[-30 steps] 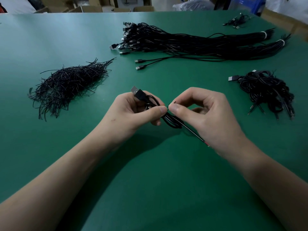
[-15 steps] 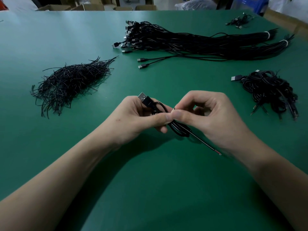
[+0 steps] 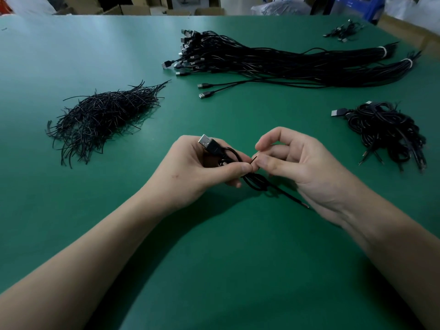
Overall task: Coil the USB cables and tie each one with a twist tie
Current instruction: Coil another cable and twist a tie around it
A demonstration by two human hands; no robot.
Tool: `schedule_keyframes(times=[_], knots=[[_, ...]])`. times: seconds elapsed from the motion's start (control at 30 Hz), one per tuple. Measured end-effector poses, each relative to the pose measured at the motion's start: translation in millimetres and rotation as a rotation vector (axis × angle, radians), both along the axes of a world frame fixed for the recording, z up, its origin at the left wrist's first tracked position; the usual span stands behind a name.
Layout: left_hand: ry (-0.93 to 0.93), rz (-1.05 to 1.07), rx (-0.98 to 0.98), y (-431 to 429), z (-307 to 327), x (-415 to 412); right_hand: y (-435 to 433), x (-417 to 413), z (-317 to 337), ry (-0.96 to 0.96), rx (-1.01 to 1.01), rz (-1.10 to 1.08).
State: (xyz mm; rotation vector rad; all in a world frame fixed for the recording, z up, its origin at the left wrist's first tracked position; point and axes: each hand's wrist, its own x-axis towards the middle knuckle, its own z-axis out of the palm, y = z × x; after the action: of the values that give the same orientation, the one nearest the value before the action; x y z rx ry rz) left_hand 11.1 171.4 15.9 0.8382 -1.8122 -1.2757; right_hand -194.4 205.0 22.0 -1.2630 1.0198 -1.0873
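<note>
Gripped in left hand, at centre of green matte table: small coil of thin black USB cable, fingers curled round loops, thumb pressed on top. Silver-tipped USB plug poking out above knuckles toward eleven o'clock. Straight cable tail trailing from coil toward five o'clock, passing under right palm, bare tip resting on table. Short end of thin black wire twist tie standing up at coil's three o'clock edge, between the two thumb tips. Right hand directly at three o'clock of left, thumbs touching; forefinger lifted and bent, remaining fingers curled, thumb tip against tie end; firm pinch on tie not determinable. Both hands together over coil, raised slightly off table. At ten o'clock of hands, well apart: loose heap of black twist ties. At one o'clock, farther back: long bundle of uncoiled black USB cables, plugs fanned at nine o'clock end, two white bands near three o'clock end; two single loose cables along near side. At two to three o'clock: heap of coiled black cables. Far one o'clock corner: smaller cluster of cables. Beyond twelve o'clock table edge: brown cardboard boxes.
</note>
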Motion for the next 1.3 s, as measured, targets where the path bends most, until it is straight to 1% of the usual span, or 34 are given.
schedule_keyframes(times=[0.1, 0.17, 0.37, 0.47, 0.7, 1.03, 1.23, 1.3], knots=[[-0.040, 0.035, -0.069, 0.8, -1.0, -0.9, 1.4, 0.2, 1.9, -0.056, 0.092, -0.002], [-0.055, 0.052, -0.105, 1.6, -1.3, -0.8, 1.3, -0.7, 2.3, -0.070, 0.119, 0.005], [-0.008, 0.037, -0.219, 2.8, 0.5, -1.9, 1.5, -3.0, 4.0, -0.067, 0.170, 0.078], [-0.014, 0.027, -0.256, 2.0, 0.6, -1.1, 2.2, -2.1, 5.4, -0.035, 0.155, 0.113], [-0.048, 0.034, -0.361, -0.8, 1.0, 1.1, 2.8, 0.8, 5.5, -0.009, 0.103, 0.070], [-0.038, 0.033, -0.415, 1.3, 2.7, 1.3, 2.1, -3.0, 5.7, -0.060, 0.145, 0.103], [0.042, -0.013, -0.373, 6.6, 3.6, -3.1, 1.2, -6.0, 6.7, -0.126, 0.205, 0.219], [0.035, -0.039, -0.391, 7.4, 4.6, -3.2, 1.0, -6.9, 5.3, -0.123, 0.224, 0.250]])
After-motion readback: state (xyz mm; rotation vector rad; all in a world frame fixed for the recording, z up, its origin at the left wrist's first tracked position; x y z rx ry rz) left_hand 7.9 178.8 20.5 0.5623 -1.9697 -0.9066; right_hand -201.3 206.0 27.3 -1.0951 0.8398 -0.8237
